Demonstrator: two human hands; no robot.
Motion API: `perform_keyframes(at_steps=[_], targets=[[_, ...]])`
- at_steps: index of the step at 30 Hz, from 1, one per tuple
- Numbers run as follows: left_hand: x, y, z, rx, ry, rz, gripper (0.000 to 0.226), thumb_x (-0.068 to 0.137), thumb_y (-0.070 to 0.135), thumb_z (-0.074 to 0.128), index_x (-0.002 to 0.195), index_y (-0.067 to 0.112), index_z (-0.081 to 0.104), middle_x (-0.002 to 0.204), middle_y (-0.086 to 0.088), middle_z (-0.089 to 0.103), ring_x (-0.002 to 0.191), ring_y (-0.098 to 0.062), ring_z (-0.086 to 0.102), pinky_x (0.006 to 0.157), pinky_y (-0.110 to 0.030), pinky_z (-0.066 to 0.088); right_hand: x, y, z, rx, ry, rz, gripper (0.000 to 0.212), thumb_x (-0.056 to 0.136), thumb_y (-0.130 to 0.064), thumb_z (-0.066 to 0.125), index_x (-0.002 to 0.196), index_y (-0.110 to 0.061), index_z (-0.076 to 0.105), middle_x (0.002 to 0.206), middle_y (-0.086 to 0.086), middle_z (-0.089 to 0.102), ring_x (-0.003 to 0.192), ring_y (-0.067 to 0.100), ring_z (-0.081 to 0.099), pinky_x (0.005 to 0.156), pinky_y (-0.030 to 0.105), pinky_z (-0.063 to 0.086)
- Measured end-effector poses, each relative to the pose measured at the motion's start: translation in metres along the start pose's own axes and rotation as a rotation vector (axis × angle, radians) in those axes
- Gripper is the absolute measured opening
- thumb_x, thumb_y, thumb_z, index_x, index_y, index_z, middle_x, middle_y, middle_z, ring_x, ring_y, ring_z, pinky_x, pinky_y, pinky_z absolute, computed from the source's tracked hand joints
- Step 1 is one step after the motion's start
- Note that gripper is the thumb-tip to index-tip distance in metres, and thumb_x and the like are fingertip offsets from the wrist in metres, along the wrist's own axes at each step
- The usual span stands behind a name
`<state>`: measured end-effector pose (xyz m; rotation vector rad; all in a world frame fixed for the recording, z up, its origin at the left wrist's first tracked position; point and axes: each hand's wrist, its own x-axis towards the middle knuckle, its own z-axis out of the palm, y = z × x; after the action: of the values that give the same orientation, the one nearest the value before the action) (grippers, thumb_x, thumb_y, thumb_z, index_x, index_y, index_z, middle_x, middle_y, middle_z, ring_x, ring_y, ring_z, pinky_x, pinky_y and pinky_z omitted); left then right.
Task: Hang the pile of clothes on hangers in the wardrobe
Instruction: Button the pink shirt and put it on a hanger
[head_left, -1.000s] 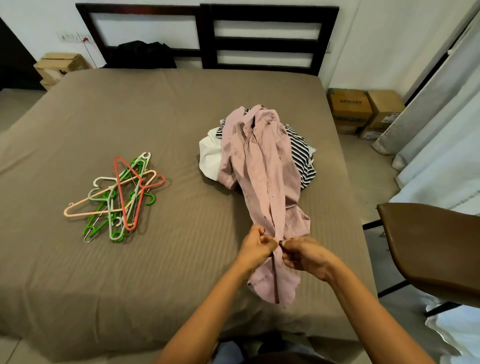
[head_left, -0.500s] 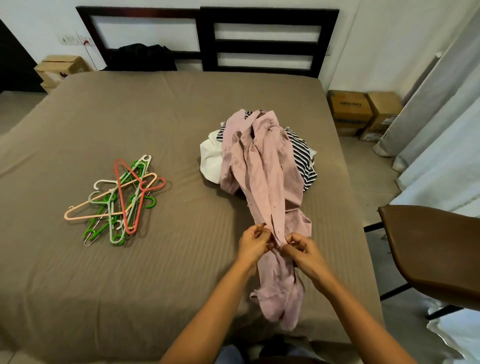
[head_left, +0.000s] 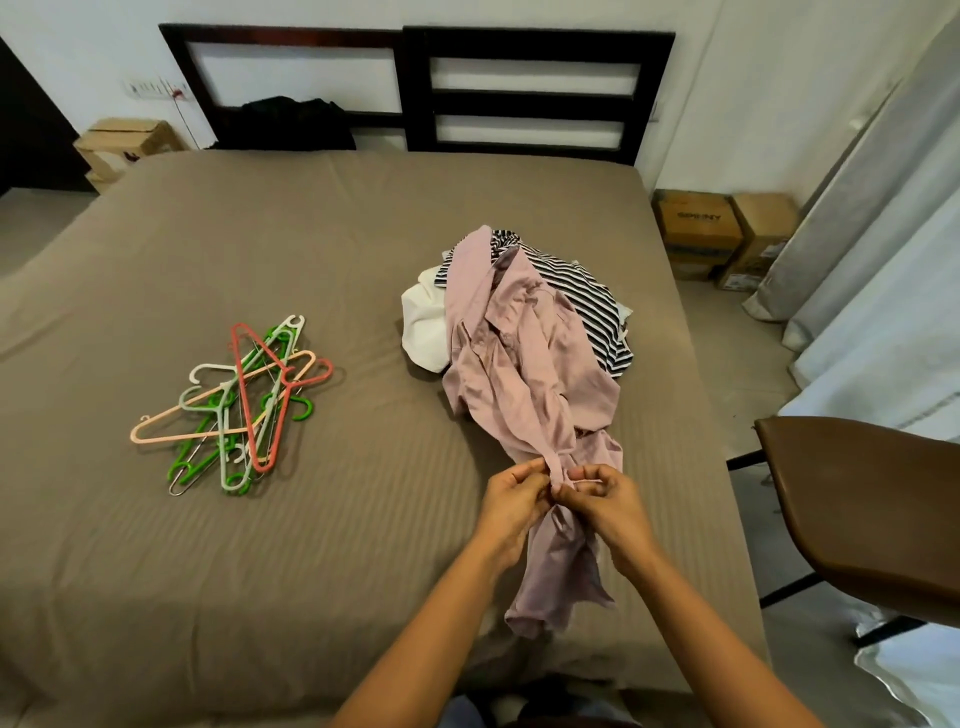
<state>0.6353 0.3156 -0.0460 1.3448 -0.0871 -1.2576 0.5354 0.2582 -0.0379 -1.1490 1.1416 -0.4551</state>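
The pink shirt (head_left: 519, 374) is stretched out as a twisted rope of cloth on the bed (head_left: 311, 234). Its long axis runs straight away from the fingers. The collar end lies beyond them on the pile, and the tail end hangs on the near side of them, over the bed's edge.

The shirt is pinched at its narrowest bunched part by both hands. The left hand (head_left: 511, 501) has its fingers (head_left: 537, 470) curled onto the cloth from the left, and the right hand (head_left: 605, 501) has its fingers (head_left: 584, 475) curled onto it from the right. The fingertips of the two hands are almost touching. A thin pale strip is seen at the right fingertips. It may be a placket edge or a thread, but this cannot be settled from this view.

Beyond the fingers, under the shirt's far end, a striped garment (head_left: 587, 296) and a white garment (head_left: 423, 322) are heaped. The heap of hangers (head_left: 244, 400) lies well apart to the left of the fingers, so it is judged nearer the left hand. The shirt would probably have to be opened out sideways, across its long axis, before a hanger is fetched.

To the right of the fingers, off the bed, a brown chair (head_left: 872, 509) is seen.
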Motion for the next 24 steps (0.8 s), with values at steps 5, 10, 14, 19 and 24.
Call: perform_keyframes(at_steps=[5,10,14,19,24], targets=[[0.000,0.003,-0.006,0.003,-0.002,0.072,0.021,0.089,-0.012,0.050,0.088,0.004,0.065,0.065,0.003,0.071,0.061,-0.004,0.067,0.059,-0.014,0.053,0.000,0.004,0.001,-0.025,0.112,0.014,0.017,0.088,-0.007,0.062,0.102,0.000,0.057,0.083,0.013,0.066,0.062,0.012,0.064,0.047,0.015,0.047],[0.003,0.000,-0.011,0.145,0.083,0.167,0.023,0.087,-0.009,0.057,0.102,0.007,0.062,0.071,0.002,0.064,0.058,0.000,0.059,0.055,-0.013,0.049,0.006,0.006,-0.004,-0.519,0.159,-0.178,0.031,0.086,-0.021,0.064,0.106,-0.018,0.039,0.097,0.008,0.058,0.079,0.017,0.055,0.059,0.022,0.040],[0.005,-0.007,-0.011,0.236,0.076,0.214,0.033,0.086,-0.005,0.059,0.106,0.021,0.063,0.088,0.003,0.068,0.080,-0.008,0.063,0.070,-0.020,0.053,0.012,0.001,-0.004,-0.886,0.262,-0.181,0.028,0.088,-0.025,0.063,0.100,-0.001,0.053,0.097,0.015,0.060,0.081,0.027,0.056,0.062,0.026,0.034],[0.006,0.001,-0.011,0.316,0.112,0.258,0.029,0.084,0.003,0.066,0.108,0.020,0.065,0.092,0.005,0.069,0.084,-0.008,0.065,0.084,-0.032,0.056,0.011,-0.009,-0.013,-0.837,0.449,-0.199,0.014,0.091,-0.011,0.053,0.081,-0.003,0.059,0.072,0.007,0.060,0.070,0.027,0.061,0.060,0.032,0.041],[0.004,0.012,-0.009,0.287,0.059,0.297,0.020,0.083,0.000,0.067,0.093,0.017,0.068,0.079,0.006,0.071,0.071,-0.004,0.067,0.068,-0.019,0.054,0.007,-0.032,-0.017,0.130,0.242,0.064,0.013,0.082,0.006,0.060,0.070,0.001,0.064,0.050,0.005,0.062,0.042,0.011,0.058,0.040,0.018,0.044]])
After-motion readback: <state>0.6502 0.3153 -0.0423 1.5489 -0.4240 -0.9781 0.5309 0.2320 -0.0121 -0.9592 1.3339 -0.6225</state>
